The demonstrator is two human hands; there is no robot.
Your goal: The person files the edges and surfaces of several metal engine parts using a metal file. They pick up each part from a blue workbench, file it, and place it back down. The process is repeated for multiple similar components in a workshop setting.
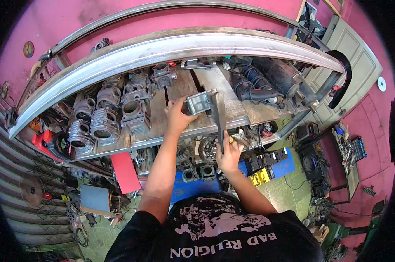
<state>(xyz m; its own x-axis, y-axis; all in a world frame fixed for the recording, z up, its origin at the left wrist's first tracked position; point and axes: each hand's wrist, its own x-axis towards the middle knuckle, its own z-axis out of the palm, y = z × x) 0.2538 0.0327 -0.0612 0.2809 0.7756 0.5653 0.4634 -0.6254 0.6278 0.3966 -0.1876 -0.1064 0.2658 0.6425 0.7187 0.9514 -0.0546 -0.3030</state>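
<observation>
Grey metal engine block (196, 104) sits on the tabletop (232, 114), gripped steady by the left hand (178, 114); just below it, the right hand (228, 155) grasps a long tool (219, 118) laid against it.

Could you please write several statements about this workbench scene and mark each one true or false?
1. The left hand holds a small grey metal engine part on the shelf. True.
2. The right hand is empty. False: it grips the handle of a long dark tool that reaches up to the engine part.
3. Finned engine cylinders stand to the left of the held part. True.
4. The shelf is a pane of glass. False: it is of worn wooden boards.
5. A black power tool lies to the right of the held part. True.
</observation>
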